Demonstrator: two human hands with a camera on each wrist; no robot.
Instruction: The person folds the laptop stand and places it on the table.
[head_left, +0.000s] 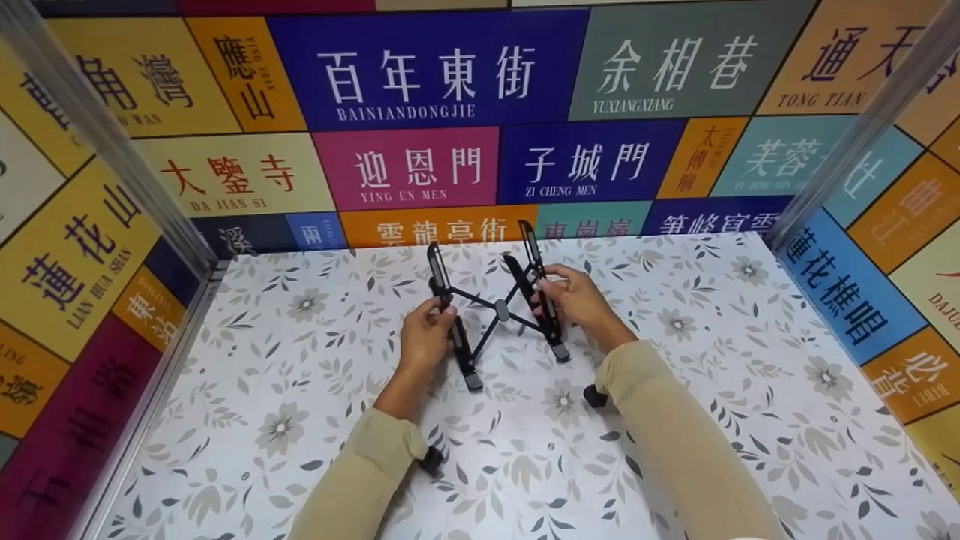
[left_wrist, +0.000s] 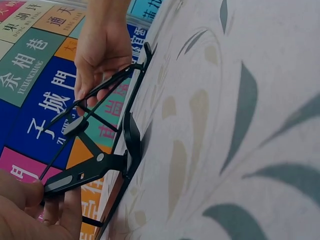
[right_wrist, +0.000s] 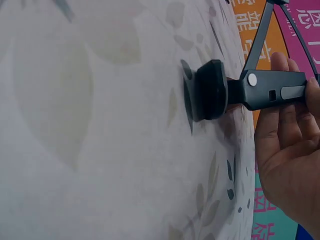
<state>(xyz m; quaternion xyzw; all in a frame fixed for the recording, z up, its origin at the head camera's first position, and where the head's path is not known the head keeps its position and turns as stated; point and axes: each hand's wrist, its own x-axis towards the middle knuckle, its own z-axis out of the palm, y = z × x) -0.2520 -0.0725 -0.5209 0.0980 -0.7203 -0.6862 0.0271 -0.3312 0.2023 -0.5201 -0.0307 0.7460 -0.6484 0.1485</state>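
Sleeves (head_left: pixel 694 431) foremost, fingers (head_left: pixel 429 308) of both hands (head_left: pixel 425 339) (head_left: pixel 583 301) grasp a black stand (head_left: pixel 502 309), long rails (head_left: pixel 460 346) pointing forward.

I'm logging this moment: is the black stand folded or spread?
Spread: the black stand has its side rails apart, crossed bars stretched between them.

Head view's pretty bright and fairly even across the desk (head_left: pixel 517 431), with just a faint soft shadow by the right sleeve (head_left: pixel 690 427). Both wrist views look way dimmer and greyer, and the close-up leaf print (right_wrist: pixel 55 100) goes kinda mushy in the right one
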